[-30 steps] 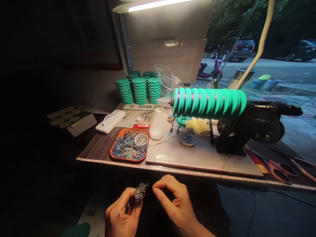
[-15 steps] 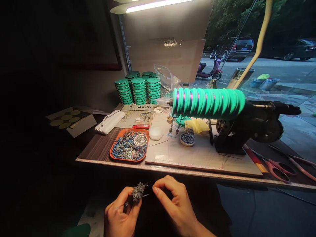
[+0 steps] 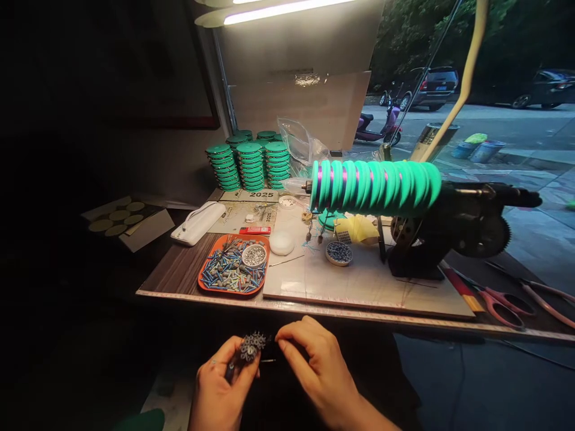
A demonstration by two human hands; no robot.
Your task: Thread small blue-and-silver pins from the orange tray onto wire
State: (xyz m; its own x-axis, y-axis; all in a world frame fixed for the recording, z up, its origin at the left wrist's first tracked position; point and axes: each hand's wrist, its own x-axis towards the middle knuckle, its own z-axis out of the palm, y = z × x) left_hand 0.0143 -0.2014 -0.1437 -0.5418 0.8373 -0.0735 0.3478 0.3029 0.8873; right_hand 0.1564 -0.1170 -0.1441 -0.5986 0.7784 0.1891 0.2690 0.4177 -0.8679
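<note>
Below the table's front edge, my left hand (image 3: 224, 380) is closed around a bunch of small dark metal pieces with ring-shaped ends (image 3: 253, 347). The rings stand up in a cluster above the thumb and forefinger. A thin pale rod (image 3: 268, 361) juts out to the right beneath the cluster. Close by on the right is my right hand (image 3: 318, 362), its thumb and forefinger pinched together at the cluster's edge. A small dark bit shows at those fingertips, too tiny to name. The other fingers of that hand are curled.
On the table are an orange tray (image 3: 202, 286) of blue striped tubes and grey plugs, a white round container (image 3: 282, 243) and a dish of dark beads (image 3: 339, 254). A winding machine (image 3: 471, 221) carries green spools (image 3: 377, 187). Scissors (image 3: 498, 305) lie right; green discs (image 3: 250, 164) are stacked behind.
The cluster in my left hand has turned slightly, its rings fanning more toward the right hand. My right fingertips sit closer to it. The whole view has shifted slightly.
</note>
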